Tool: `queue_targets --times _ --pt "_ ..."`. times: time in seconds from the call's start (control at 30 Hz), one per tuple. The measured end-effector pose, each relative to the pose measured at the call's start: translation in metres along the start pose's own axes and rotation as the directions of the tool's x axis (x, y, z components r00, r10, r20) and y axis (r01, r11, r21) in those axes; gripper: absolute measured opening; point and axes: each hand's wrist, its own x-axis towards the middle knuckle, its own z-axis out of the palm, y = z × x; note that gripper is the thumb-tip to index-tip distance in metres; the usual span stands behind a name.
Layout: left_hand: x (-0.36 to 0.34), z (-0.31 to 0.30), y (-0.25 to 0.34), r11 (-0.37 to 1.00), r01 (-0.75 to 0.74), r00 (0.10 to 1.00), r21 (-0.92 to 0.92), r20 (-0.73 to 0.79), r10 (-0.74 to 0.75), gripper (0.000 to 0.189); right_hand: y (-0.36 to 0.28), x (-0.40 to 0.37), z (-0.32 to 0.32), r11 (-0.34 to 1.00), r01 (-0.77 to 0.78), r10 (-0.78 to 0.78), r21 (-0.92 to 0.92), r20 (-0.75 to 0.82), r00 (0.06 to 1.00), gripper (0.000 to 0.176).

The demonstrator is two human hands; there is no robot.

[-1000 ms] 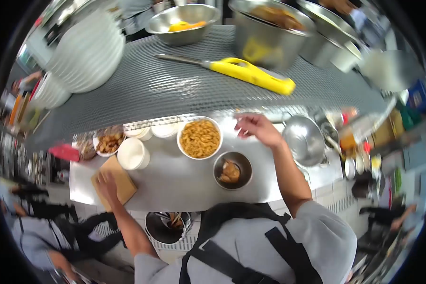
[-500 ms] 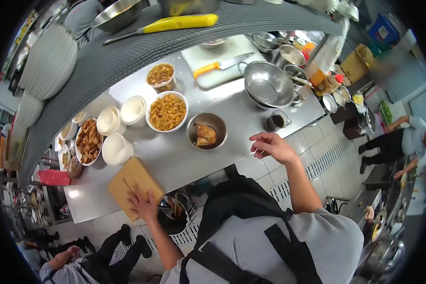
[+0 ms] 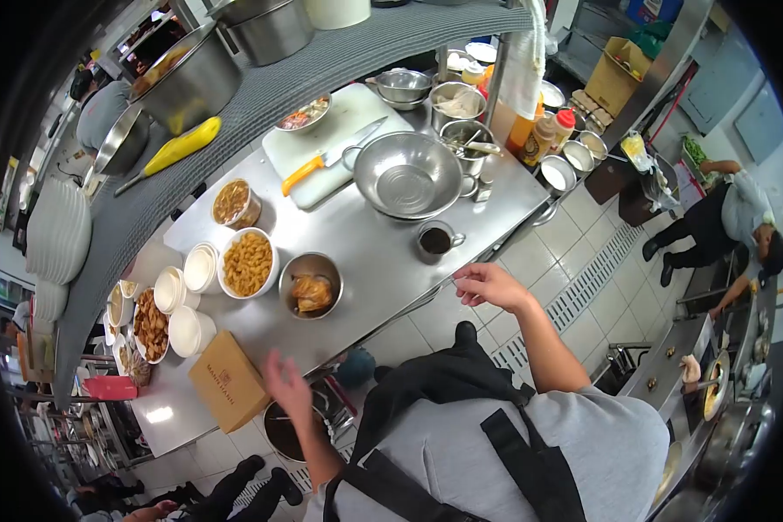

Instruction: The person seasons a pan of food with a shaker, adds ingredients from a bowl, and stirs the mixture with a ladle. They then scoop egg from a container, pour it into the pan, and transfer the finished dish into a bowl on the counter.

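Observation:
My left hand [image 3: 290, 387], smeared by motion, has its fingers stretched out just right of a brown cardboard box [image 3: 228, 380] at the table's front edge. My right hand [image 3: 493, 288] is at the front edge farther right, fingers curled and thumb drawn in. A thin dark metal piece [image 3: 424, 298] shows along the edge by its fingertips; I cannot tell what the fingers hold. Near the middle of the table, a steel bowl [image 3: 335, 298] holds a browned piece of food [image 3: 311, 293]. A cup of dark liquid [image 3: 435, 241] stands closest to my right hand.
Tubs of food, such as macaroni [image 3: 247, 264], and white bowls [image 3: 190, 331] line the left. A yellow-handled knife [image 3: 303, 176] lies on the cutting board [image 3: 280, 143]. Steel pans [image 3: 408, 178] stand at right, below an overhead shelf [image 3: 261, 100]. Another person [image 3: 724, 209] stands far right.
My left hand has come off the box, to its right. My right hand has gone down to the table's edge, its fingers more curled. The view has turned to the right.

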Motion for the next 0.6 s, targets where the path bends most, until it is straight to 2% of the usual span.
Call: queue_targets --times 0.07,0.13,0.2,0.27,0.3,0.37,0.43,0.47,0.53,0.57,0.6 --pt "-0.013 0.049 0.044 0.997 -0.074 0.986 0.016 0.152 0.071 0.027 0.009 -0.004 -0.033 1.0 -0.006 0.006 -0.018 -0.01 1.0 0.033" --pt "-0.028 0.102 0.059 0.972 0.152 0.928 -0.18 0.366 -0.077 0.023 0.018 -0.009 -0.066 0.996 -0.023 0.019 -0.083 -0.049 0.999 0.032" --pt "-0.041 0.143 0.086 0.973 0.025 0.904 -0.229 0.421 0.076 0.028 0.034 -0.011 -0.1 0.996 -0.023 0.02 -0.09 -0.039 0.999 0.032" --pt "-0.044 0.169 0.109 0.975 0.013 0.887 -0.22 0.453 0.091 0.029 0.044 -0.018 -0.126 0.993 -0.104 0.096 -0.054 -0.143 0.985 0.032" --pt "-0.045 0.177 0.119 0.976 -0.006 0.86 -0.216 0.498 0.115 0.03 0.052 -0.026 -0.137 0.992 -0.109 0.101 -0.061 -0.123 0.987 0.032" --pt "-0.042 0.188 0.129 0.98 -0.006 0.863 -0.198 0.495 0.105 0.031 0.057 -0.029 -0.158 0.998 -0.062 0.067 0.032 -0.196 0.978 0.034" --pt "-0.031 0.195 0.138 0.982 -0.015 0.84 -0.191 0.53 0.116 0.031 0.051 -0.037 -0.167 0.997 -0.077 0.077 0.011 -0.263 0.962 0.032" --pt "-0.025 0.196 0.14 0.985 -0.016 0.852 -0.174 0.512 0.104 0.031 0.06 -0.032 -0.174 0.997 -0.071 0.071 0.008 -0.236 0.969 0.032" --pt "-0.01 0.199 0.14 0.988 -0.075 0.818 -0.135 0.559 0.139 0.03 0.099 -0.029 -0.188 0.981 -0.044 0.115 0.189 -0.38 0.918 0.031" --pt "-0.002 0.2 0.138 0.984 -0.104 0.803 -0.147 0.571 0.17 0.03 0.136 -0.029 -0.194 0.977 -0.053 0.129 0.209 -0.369 0.921 0.031" --pt "0.006 0.198 0.138 0.985 -0.108 0.797 -0.131 0.582 0.165 0.03 0.187 -0.025 -0.201 0.935 -0.079 0.243 0.347 -0.461 0.854 0.033"
